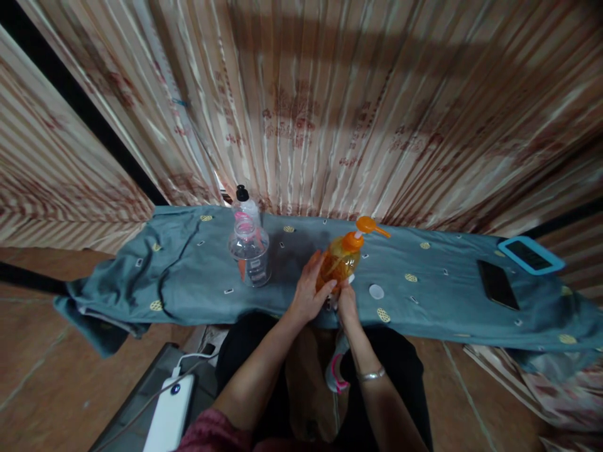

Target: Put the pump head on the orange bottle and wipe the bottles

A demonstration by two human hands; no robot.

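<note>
An orange pump bottle (335, 262) with amber liquid leans to the right above the cloth-covered table, its orange pump head pointing right. My left hand (311, 292) is wrapped round the bottle's left side, thumb across the front. Close against its lower right side is my right hand (347, 302), fingers closed; what they grip is hidden. A small white patch shows beside those fingers. To the right lies a round white disc (376, 291). On the left stands a clear, open-necked plastic bottle (252, 257), partly hiding a black-capped bottle (249, 207).
Blue-green patterned cloth (424, 282) covers the narrow table. A dark phone (498, 284) and a blue-framed device (532, 255) lie at the right end. Pleated curtain (306, 113) hangs behind. A white power bank (168, 411) with a cable rests at lower left.
</note>
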